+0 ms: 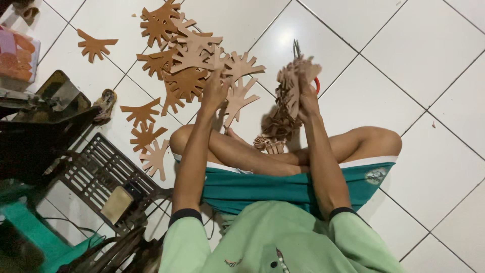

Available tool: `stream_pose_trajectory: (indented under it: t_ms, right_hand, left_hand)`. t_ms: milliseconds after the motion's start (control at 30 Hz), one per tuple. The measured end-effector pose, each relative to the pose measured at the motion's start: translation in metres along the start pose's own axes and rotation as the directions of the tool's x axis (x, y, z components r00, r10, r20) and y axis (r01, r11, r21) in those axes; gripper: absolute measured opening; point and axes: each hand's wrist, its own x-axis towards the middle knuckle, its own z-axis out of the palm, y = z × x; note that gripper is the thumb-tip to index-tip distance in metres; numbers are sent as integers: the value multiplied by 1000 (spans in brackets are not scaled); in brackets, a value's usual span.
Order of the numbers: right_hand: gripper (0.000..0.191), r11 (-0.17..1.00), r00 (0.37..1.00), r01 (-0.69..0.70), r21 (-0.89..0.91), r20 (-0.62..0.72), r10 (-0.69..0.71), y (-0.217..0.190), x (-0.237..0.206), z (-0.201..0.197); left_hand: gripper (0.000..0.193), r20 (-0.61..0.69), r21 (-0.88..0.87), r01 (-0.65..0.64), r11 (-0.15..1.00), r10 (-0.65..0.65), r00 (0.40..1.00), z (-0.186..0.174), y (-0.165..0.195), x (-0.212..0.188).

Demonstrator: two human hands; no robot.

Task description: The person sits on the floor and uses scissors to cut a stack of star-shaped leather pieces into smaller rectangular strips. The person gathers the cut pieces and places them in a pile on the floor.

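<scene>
A home workshop: white tiled floor [414,60], sewing machine treadle [101,177], piles of brown cut-out pieces [187,60].

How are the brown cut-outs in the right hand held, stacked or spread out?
Stacked. The right hand grips a thick bundle of cut-outs pressed together, lifted off the floor; the loose pile lies spread on the tiles.

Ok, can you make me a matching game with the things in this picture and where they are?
Things:
1. right hand
2. left hand
3. pile of brown cutouts
4. dark metal grate

Places:
A. on the white tiles, far from the person
B. holding a stacked bunch of cutouts
C. on the floor to the person's left
D. holding one cutout

Pairs: 1-B, 2-D, 3-A, 4-C
</scene>
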Motion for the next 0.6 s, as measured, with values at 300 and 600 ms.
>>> stream_pose_trajectory:
  t_ms: [300,600]
  right_hand:
    - [60,953,988,-91,-289,-147,50,41,-19,-10]
    - [70,941,981,-175,-289,-136,140,62,-19,30]
  left_hand:
    - [35,24,521,9,854,-25,999,29,-13,-16]
    - [27,262,-289,181,940,-104,959,13,7,-20]
